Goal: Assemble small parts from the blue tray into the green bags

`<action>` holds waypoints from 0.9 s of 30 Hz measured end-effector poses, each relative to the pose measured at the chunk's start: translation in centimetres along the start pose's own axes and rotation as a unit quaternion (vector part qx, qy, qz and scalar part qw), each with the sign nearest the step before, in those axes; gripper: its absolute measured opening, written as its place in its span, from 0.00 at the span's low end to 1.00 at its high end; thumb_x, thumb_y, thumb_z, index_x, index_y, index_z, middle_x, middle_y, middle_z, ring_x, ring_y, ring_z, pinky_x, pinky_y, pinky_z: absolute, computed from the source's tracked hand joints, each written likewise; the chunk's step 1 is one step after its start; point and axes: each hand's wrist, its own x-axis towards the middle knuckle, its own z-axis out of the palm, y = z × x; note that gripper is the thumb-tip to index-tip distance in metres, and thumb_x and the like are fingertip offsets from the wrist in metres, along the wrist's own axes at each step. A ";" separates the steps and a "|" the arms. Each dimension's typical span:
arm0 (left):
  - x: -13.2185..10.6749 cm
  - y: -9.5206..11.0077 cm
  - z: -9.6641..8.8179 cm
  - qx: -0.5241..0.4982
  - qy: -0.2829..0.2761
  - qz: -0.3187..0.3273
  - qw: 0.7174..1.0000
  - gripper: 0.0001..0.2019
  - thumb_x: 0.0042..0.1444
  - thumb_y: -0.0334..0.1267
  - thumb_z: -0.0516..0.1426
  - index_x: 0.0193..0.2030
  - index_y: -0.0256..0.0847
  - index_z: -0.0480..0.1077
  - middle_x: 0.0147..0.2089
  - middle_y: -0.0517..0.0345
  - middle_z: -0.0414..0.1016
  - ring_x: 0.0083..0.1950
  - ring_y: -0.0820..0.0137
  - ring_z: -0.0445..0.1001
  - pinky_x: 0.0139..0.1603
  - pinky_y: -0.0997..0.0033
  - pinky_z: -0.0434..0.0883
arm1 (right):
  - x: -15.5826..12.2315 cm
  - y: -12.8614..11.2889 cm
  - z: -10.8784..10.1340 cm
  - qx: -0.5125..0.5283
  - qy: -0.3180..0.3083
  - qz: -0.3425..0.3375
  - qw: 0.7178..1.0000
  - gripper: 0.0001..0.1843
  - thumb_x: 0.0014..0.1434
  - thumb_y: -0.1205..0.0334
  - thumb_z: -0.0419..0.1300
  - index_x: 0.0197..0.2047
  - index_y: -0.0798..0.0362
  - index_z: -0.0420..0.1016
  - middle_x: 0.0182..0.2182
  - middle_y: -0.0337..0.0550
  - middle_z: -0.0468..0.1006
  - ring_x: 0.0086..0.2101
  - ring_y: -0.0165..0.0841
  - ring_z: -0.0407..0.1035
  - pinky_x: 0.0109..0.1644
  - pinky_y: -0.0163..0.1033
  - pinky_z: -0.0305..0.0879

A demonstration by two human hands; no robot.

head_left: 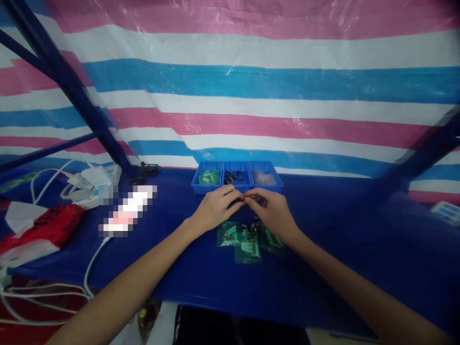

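My left hand (218, 207) and my right hand (272, 211) meet fingertip to fingertip in front of the blue compartment tray (220, 189). Both are closed in a pinch, and whatever lies between the fingertips is too small to name. Just below them on the table are several green packets (247, 249) with pale screw-like parts inside. A loose pile of small dark metal pieces (256, 225) lies by the packets, partly behind my right hand. In the tray, the left compartment holds green packets (209, 177), the middle one small dark pieces (233, 177), the right one clear plastic bags (264, 178).
The blue table (201, 282) ends at a front edge near my body. On the left lie a blurred-out phone-like device (129, 209) with a white cable, a power strip (102, 189) with plugs, and a red tissue pack (46, 227). Blue frame posts (82, 105) stand at both sides.
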 end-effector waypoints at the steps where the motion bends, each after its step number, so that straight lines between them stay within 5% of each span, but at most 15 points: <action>1: -0.1 0.0 0.0 0.003 -0.006 -0.001 1.000 0.10 0.70 0.41 0.52 0.46 0.38 0.71 0.44 0.54 0.73 0.46 0.67 0.73 0.45 0.67 0.73 | 0.0 0.1 0.0 -0.006 -0.006 -0.002 1.000 0.08 0.61 0.65 0.59 0.39 0.50 0.80 0.34 0.40 0.84 0.33 0.33 0.76 0.34 0.37 0.67; 7: -0.2 0.1 -0.4 0.021 -0.044 -0.005 0.999 0.12 0.71 0.42 0.50 0.45 0.38 0.71 0.43 0.54 0.73 0.46 0.68 0.73 0.45 0.67 0.73 | 0.0 0.8 0.4 -0.022 -0.038 -0.039 0.998 0.14 0.59 0.72 0.55 0.43 0.51 0.79 0.37 0.42 0.84 0.36 0.37 0.79 0.37 0.40 0.70; 18: -0.2 0.5 -0.6 0.023 -0.036 -0.007 0.999 0.11 0.71 0.39 0.48 0.45 0.38 0.69 0.42 0.52 0.72 0.45 0.66 0.73 0.45 0.66 0.73 | 0.5 0.5 0.3 -0.146 -0.068 -0.081 0.984 0.09 0.63 0.70 0.58 0.43 0.52 0.78 0.35 0.44 0.83 0.35 0.39 0.76 0.40 0.43 0.68; 27: 0.1 0.4 -0.4 0.023 -0.036 -0.012 0.999 0.09 0.69 0.36 0.49 0.49 0.38 0.68 0.45 0.51 0.73 0.47 0.66 0.73 0.46 0.65 0.73 | -0.2 1.3 0.4 -0.155 -0.032 -0.097 0.983 0.06 0.67 0.63 0.57 0.43 0.52 0.75 0.36 0.46 0.79 0.39 0.40 0.72 0.43 0.44 0.67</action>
